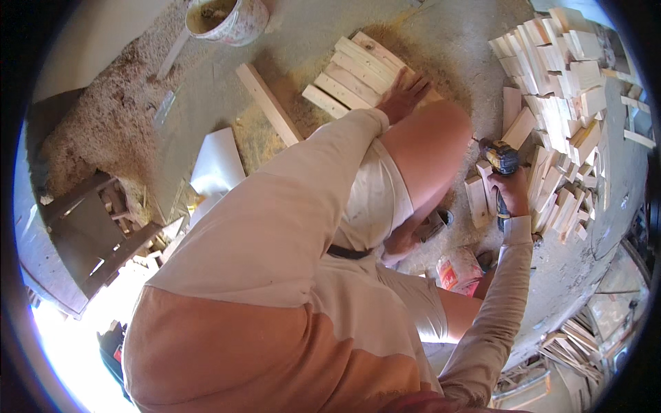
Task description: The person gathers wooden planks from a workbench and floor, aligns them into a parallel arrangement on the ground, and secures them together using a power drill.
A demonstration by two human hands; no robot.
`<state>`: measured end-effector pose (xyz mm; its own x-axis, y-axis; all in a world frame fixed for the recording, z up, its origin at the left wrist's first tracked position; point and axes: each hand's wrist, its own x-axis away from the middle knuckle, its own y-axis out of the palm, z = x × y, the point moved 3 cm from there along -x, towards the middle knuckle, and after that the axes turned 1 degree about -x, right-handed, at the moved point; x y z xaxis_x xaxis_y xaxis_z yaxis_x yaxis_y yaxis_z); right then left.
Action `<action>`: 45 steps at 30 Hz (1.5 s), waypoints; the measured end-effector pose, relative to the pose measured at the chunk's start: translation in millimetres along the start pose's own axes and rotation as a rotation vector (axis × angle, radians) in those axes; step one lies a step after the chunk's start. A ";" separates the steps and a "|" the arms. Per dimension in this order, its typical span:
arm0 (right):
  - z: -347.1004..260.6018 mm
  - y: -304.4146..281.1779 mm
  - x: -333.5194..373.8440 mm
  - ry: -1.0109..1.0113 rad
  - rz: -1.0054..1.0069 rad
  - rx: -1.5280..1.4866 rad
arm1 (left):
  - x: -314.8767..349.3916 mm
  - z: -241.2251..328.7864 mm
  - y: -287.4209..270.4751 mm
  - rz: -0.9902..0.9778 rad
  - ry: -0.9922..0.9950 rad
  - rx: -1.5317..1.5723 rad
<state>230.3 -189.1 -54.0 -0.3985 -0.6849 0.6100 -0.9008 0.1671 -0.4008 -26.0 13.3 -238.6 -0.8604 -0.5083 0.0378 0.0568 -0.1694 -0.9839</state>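
My left hand (404,96) lies with fingers spread on several pale wooden slats (352,74), set side by side on the floor. Its palm rests on their near right end, just beyond my bent knee. To the right, my right hand (511,191) is wrapped round the grip of a yellow and black cordless drill (502,158). The drill's head points away from me, toward the upper left, above two short wooden blocks (476,199). Whether its tip touches anything I cannot tell.
A large stack of cut wooden blocks (551,82) spreads along the right. One loose wooden bar (268,103) lies left of the slats. A stained bucket (241,20) stands at the far left, near heaped sawdust (103,124). A red and white tub (459,268) sits by my legs.
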 end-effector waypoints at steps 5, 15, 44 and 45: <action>-57.7 -20.2 8.5 0.022 -0.029 -0.013 | -4.6 -9.8 18.2 -0.011 -0.029 0.102; -178.4 90.2 -75.2 -0.385 -0.213 0.359 | -11.5 -8.4 34.9 0.185 -0.031 0.052; -230.2 198.8 -118.8 -0.250 -0.175 0.819 | -11.5 -10.5 26.7 0.207 -0.008 -0.050; -229.8 199.4 -117.6 -0.242 -0.173 0.835 | -11.7 -9.5 27.2 0.165 -0.013 -0.025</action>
<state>57.9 87.7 -48.5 -0.1358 -0.7996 0.5850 -0.4872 -0.4603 -0.7421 -19.2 22.7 -267.5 -0.8338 -0.5384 -0.1221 0.1835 -0.0618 -0.9811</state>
